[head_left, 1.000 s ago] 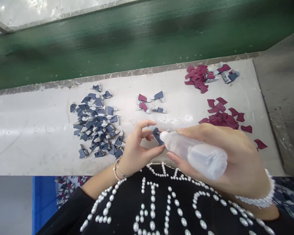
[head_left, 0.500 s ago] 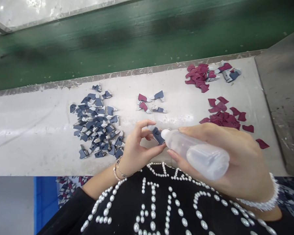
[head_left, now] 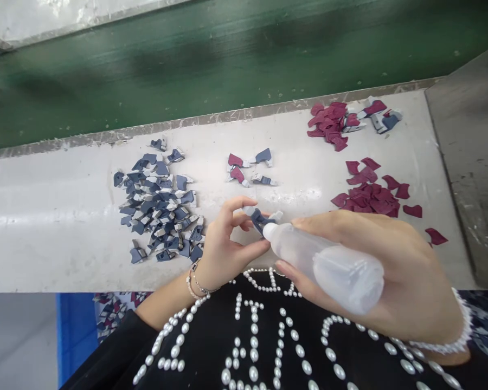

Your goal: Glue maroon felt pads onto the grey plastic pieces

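Between the thumb and fingers of my left hand (head_left: pixel 228 244) is a small blue-and-white plastic part (head_left: pixel 258 218). My right hand (head_left: pixel 386 265) is wrapped round a translucent squeeze bottle (head_left: pixel 329 265), tilted with its white tip at the near edge of the part. Whether tip and part touch, I cannot tell. Beyond my hands lie a few similar parts, two with maroon faces (head_left: pixel 237 175) and two with blue ones (head_left: pixel 263 156). A pile of blue-and-white parts (head_left: pixel 158 206) is left of my left hand; loose maroon pieces (head_left: pixel 370 199) lie beyond my right hand.
At the back right is another heap of maroon pieces (head_left: pixel 329 123), beside several assembled parts (head_left: pixel 384 122). A green strip (head_left: pixel 228 59) runs behind the white worktop (head_left: pixel 57 216). A metal panel (head_left: pixel 472 162) bounds the right side. Below the front edge stands a blue bin (head_left: pixel 75 336).
The bottle tip has shifted slightly left and toward me along the held part, uncovering its white far end. My left hand has barely moved.
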`<control>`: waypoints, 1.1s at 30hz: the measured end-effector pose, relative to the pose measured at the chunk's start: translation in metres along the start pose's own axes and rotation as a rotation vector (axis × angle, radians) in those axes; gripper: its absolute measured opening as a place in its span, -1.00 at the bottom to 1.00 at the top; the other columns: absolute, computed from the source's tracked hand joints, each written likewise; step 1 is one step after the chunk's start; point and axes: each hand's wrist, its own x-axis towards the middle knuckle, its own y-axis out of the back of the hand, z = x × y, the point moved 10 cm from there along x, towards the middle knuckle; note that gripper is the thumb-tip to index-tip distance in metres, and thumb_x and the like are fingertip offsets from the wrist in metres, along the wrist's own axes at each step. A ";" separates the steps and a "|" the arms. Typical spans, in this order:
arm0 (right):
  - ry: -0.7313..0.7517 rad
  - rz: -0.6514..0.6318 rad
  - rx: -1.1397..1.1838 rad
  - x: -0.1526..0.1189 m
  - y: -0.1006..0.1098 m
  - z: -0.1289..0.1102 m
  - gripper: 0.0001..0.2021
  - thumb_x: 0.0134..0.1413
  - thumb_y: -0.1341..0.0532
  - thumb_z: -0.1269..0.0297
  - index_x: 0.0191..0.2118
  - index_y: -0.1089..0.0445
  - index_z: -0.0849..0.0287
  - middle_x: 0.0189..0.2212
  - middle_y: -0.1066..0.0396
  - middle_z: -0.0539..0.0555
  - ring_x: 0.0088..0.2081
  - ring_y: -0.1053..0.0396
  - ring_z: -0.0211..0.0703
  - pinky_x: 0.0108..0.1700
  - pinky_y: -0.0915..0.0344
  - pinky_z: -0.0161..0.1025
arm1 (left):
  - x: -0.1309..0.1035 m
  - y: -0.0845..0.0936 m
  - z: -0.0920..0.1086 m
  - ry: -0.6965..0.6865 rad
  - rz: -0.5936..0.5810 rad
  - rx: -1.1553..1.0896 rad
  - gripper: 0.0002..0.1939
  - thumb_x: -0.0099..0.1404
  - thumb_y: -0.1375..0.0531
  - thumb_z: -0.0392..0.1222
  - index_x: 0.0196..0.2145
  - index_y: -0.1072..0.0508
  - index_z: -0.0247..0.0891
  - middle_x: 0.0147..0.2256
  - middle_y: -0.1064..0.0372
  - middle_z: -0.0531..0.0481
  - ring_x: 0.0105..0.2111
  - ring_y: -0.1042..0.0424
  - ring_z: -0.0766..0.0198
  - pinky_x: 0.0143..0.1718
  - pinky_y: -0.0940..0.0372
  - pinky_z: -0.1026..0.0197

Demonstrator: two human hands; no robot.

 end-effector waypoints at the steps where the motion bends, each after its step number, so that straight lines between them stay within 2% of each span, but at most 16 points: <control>1: 0.004 0.011 -0.007 0.000 0.001 0.000 -0.70 0.15 -0.34 0.23 -0.35 -0.15 0.08 -0.44 -0.47 -0.12 -0.57 -0.37 -0.40 -0.50 -0.28 -0.38 | 0.000 0.000 0.001 -0.002 -0.006 0.000 -0.36 0.07 -0.41 -0.37 0.05 -0.29 -0.05 -0.27 -0.48 0.06 -0.31 -0.45 0.24 -0.25 -0.36 0.20; 4: 0.001 0.026 -0.010 0.000 0.003 0.000 -0.69 0.15 -0.35 0.21 -0.36 -0.14 0.09 -0.43 -0.47 -0.11 -0.59 -0.34 -0.41 -0.53 -0.26 -0.38 | 0.000 -0.001 0.002 -0.010 -0.014 0.002 -0.36 0.08 -0.41 -0.36 0.05 -0.29 -0.06 -0.17 -0.48 0.02 -0.30 -0.47 0.24 -0.23 -0.37 0.18; 8: 0.004 -0.039 0.067 -0.001 -0.001 -0.001 -0.74 0.14 -0.35 0.25 -0.33 -0.20 0.09 -0.43 -0.49 -0.09 -0.54 -0.40 -0.34 -0.52 -0.28 -0.33 | 0.000 0.003 0.004 -0.049 0.014 0.022 -0.35 0.07 -0.42 -0.36 0.07 -0.30 -0.07 -0.16 -0.48 0.01 -0.25 -0.50 0.22 -0.27 -0.34 0.21; 14: 0.020 -0.096 0.114 -0.003 -0.004 -0.004 -0.81 0.16 -0.32 0.29 -0.16 -0.31 0.09 -0.53 -0.43 -0.14 -0.58 -0.35 -0.35 -0.56 -0.22 -0.30 | 0.003 0.006 0.006 -0.066 0.029 0.038 -0.36 0.09 -0.44 -0.30 0.07 -0.30 -0.10 -0.14 -0.51 -0.02 -0.25 -0.53 0.22 -0.25 -0.36 0.21; 19: 0.003 -0.119 0.111 -0.003 -0.005 -0.004 -0.83 0.15 -0.32 0.30 -0.18 -0.32 0.07 -0.52 -0.45 -0.13 -0.57 -0.38 -0.31 -0.55 -0.26 -0.28 | 0.004 0.006 0.009 -0.093 0.017 0.050 -0.36 0.10 -0.44 -0.29 0.08 -0.29 -0.11 -0.15 -0.52 -0.02 -0.24 -0.55 0.20 -0.25 -0.37 0.21; 26: -0.031 -0.079 0.076 -0.004 0.000 0.001 -0.75 0.11 -0.34 0.28 -0.35 -0.20 0.06 -0.44 -0.51 -0.12 -0.56 -0.40 -0.32 -0.56 -0.30 -0.30 | 0.000 0.001 0.012 -0.129 -0.018 0.099 -0.31 0.06 -0.41 -0.38 0.11 -0.30 -0.10 -0.09 -0.48 -0.02 -0.24 -0.54 0.21 -0.23 -0.42 0.20; 30: -0.015 -0.122 0.080 -0.004 -0.003 -0.001 -0.84 0.16 -0.33 0.26 -0.23 -0.31 0.08 -0.48 -0.49 -0.12 -0.55 -0.41 -0.31 -0.55 -0.29 -0.29 | 0.001 0.004 0.015 -0.132 0.001 0.115 -0.34 0.09 -0.44 -0.31 0.10 -0.30 -0.11 -0.11 -0.49 -0.04 -0.20 -0.57 0.16 -0.25 -0.42 0.22; 33: 0.003 -0.148 0.069 -0.006 -0.006 -0.004 -0.83 0.13 -0.33 0.30 -0.18 -0.34 0.08 -0.51 -0.45 -0.13 -0.56 -0.38 -0.31 -0.55 -0.27 -0.27 | 0.002 0.006 0.019 -0.154 0.029 0.125 -0.38 0.13 -0.44 -0.25 0.09 -0.30 -0.13 -0.13 -0.51 -0.04 -0.19 -0.58 0.17 -0.24 -0.44 0.24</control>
